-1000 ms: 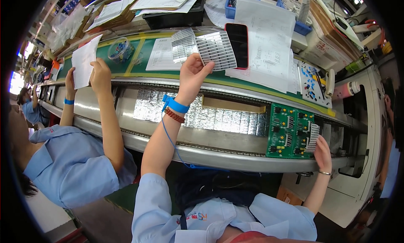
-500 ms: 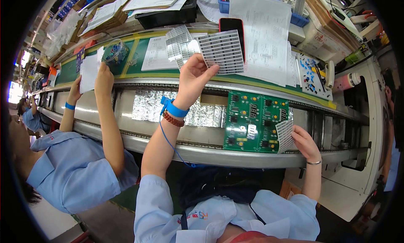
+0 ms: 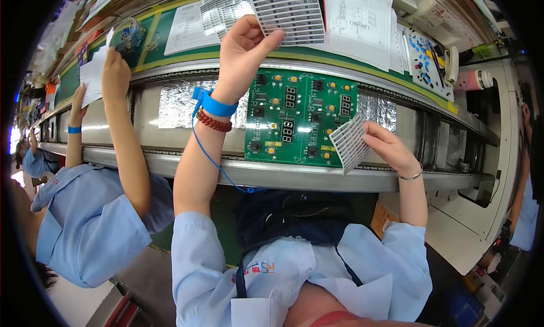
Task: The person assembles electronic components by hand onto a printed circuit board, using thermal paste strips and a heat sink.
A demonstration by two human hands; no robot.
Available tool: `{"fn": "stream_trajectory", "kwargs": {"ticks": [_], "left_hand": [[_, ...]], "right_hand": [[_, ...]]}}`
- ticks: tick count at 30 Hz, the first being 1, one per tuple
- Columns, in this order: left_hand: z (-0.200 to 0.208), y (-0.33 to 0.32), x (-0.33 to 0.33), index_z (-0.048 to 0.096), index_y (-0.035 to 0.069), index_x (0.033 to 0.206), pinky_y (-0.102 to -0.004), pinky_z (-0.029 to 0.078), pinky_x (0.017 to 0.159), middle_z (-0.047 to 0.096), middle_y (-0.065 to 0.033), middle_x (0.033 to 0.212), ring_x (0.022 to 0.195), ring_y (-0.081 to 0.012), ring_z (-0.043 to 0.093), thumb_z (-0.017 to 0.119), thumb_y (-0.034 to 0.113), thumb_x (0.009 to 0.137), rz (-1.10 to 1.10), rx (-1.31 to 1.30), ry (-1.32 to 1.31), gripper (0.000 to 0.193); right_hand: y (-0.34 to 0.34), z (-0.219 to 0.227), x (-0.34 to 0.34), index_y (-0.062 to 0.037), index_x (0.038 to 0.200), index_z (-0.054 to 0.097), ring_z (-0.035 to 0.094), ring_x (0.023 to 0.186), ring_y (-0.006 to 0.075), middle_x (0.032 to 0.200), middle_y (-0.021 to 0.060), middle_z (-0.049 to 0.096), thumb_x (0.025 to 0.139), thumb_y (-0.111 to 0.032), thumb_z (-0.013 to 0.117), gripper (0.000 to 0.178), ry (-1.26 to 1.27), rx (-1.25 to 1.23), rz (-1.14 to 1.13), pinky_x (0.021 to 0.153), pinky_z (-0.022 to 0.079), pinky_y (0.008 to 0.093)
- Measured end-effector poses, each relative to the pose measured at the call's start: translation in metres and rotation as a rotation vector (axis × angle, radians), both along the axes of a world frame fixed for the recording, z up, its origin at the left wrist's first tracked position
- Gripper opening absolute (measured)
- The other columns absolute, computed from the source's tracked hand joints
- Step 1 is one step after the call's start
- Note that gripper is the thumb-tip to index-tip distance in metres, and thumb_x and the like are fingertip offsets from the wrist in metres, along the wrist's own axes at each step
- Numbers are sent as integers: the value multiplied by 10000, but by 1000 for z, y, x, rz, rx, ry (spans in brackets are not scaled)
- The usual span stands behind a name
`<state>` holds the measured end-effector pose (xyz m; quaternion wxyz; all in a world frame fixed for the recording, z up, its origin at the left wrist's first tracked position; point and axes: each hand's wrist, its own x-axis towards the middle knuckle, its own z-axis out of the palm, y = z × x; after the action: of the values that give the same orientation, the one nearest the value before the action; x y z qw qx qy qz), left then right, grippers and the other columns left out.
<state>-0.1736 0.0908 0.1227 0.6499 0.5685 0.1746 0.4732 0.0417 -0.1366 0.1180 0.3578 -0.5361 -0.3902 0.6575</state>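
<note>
My left hand (image 3: pixel 243 58), raised over the far rail, pinches a white label sheet (image 3: pixel 290 15) printed with rows of dark-marked strips. Beside it, another shiny label sheet (image 3: pixel 221 12) shows behind my fingers; whether I hold that one too is unclear. Between thumb and fingers, my right hand (image 3: pixel 391 148) grips a smaller, curved label sheet (image 3: pixel 350 144). This sheet overlaps the lower right corner of a green circuit board (image 3: pixel 265 109), which lies across the conveyor rails and carries black digit displays, yellow-topped buttons and black square parts.
The metal conveyor rail (image 3: pixel 317 176) runs in front of me. Beyond it lie printed papers (image 3: pixel 357 32), a tray of small blue and black parts (image 3: pixel 425 60) and a pink-and-white bottle (image 3: pixel 475 80). At left, a person (image 3: pixel 96 213) holds white paper near a parts tub (image 3: pixel 130 37).
The view has shifted, and the far bench sits higher in it. The board now lies further left along the rails. My right hand has moved left with its sheet; both hands keep their hold.
</note>
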Motion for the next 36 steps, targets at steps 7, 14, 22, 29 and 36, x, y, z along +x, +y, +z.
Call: {"fn": "stream_trajectory", "kwargs": {"ticks": [7, 14, 22, 29, 36], "left_hand": [[-13, 1, -1, 525, 16, 968, -223, 472, 738, 615, -67, 932, 837, -109, 579, 611, 32, 803, -31, 10, 36, 186], [-10, -4, 1, 520, 4, 947, -226, 466, 744, 610, -70, 927, 828, -106, 572, 601, 10, 802, -11, -27, 59, 166], [-12, -2, 2, 517, 22, 933, -235, 469, 772, 613, -73, 939, 857, -111, 574, 605, 8, 798, 1, -47, 98, 161], [-10, 0, 0, 511, 27, 913, -233, 463, 763, 612, -68, 934, 851, -110, 573, 607, 0, 794, 0, -58, 51, 155], [17, 31, -45, 508, 56, 944, -247, 456, 707, 599, -45, 918, 801, -114, 569, 565, 12, 829, 307, 10, -329, 136]], "right_hand": [[5, 1, 1, -3, 1033, 494, 418, 900, 65, 940, -10, 477, 923, -168, 423, 210, -63, 51, -23, 829, 342, 219], [-3, 6, 7, -6, 1053, 490, 418, 907, 67, 942, -7, 479, 923, -164, 419, 217, -117, 99, -67, 836, 343, 224], [-6, 7, 13, -7, 1055, 487, 420, 900, 65, 936, -13, 480, 919, -157, 422, 213, -102, 116, -100, 823, 346, 216], [-5, 10, 16, -14, 1019, 490, 418, 883, 56, 927, -12, 483, 917, -155, 432, 184, -157, 152, -148, 802, 349, 207], [35, 29, 33, -27, 961, 521, 419, 761, 32, 821, -49, 481, 884, -161, 501, 156, -200, 271, -463, 700, 355, 180]]}}
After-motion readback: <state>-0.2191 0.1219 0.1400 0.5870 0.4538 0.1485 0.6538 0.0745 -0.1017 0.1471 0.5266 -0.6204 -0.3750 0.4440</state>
